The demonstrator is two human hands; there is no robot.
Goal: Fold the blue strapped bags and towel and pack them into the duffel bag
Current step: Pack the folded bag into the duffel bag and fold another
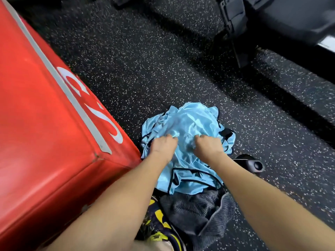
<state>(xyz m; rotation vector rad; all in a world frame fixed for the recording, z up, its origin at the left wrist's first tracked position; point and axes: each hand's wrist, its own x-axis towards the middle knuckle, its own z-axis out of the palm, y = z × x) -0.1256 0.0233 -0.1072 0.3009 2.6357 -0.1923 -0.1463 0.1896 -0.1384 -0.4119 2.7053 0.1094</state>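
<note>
Hands meet on the heap of shiny blue strapped bags [188, 142] on the speckled black floor [126, 69]. The left hand [164, 146] and the right hand [208, 146] each pinch a bunch of the blue cloth, side by side. The heap's left edge touches the corner of a big red box [45, 133]. A gray towel [197, 212] lies crumpled under its near edge, beside a yellow and navy shoe [159, 227]. Past the heap, the floor is bare up to dark gear [290, 19] at the top right.
</note>
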